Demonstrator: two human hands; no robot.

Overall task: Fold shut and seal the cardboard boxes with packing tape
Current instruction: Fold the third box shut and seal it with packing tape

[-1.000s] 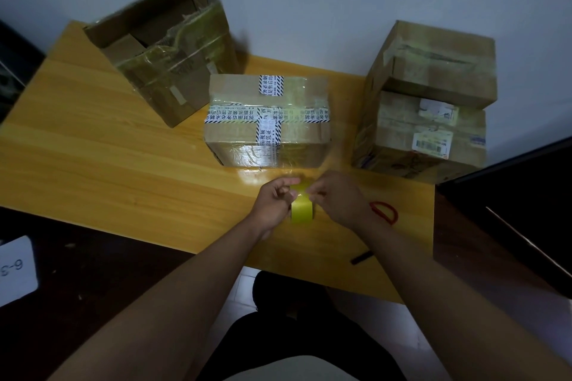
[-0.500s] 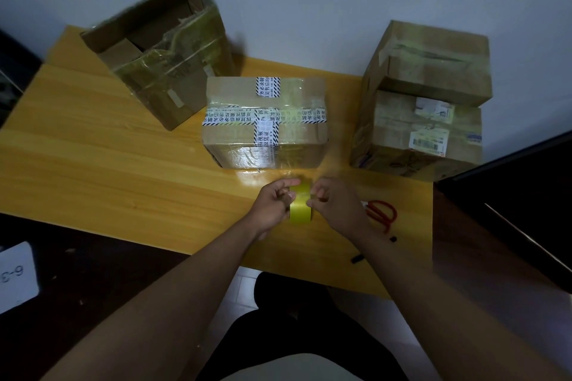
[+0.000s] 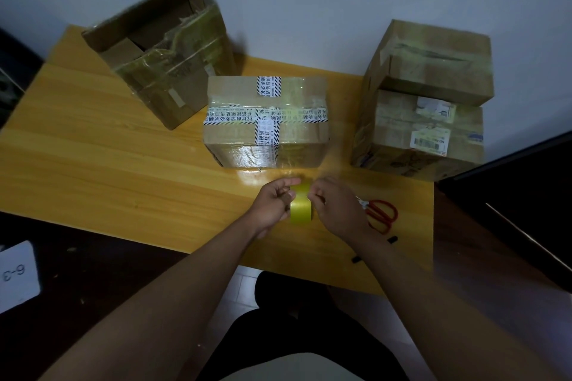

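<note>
Hunting for the tape's free end, I grip the yellow packing tape roll (image 3: 301, 206) in my left hand (image 3: 274, 206) at lower centre while my right hand (image 3: 335, 209) pinches its rim; next comes peeling a strip for the open box (image 3: 161, 49), upper left.

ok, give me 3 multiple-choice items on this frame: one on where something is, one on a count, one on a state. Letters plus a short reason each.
1. Where do the scissors lie?
A. on the table right of the right hand
B. inside the open box
C. on top of the stacked boxes

2. How many cardboard boxes are on the table?
A. two
B. four
C. six

3. What state is the far-left box in?
A. taped shut
B. crushed flat
C. top open

Answers:
1 A: the red handles show beside the right hand.
2 B: one open, one middle box, two stacked at the right.
3 C: its flaps stand up and the inside shows.

Both hands, left hand included, hold the tape roll.
</note>
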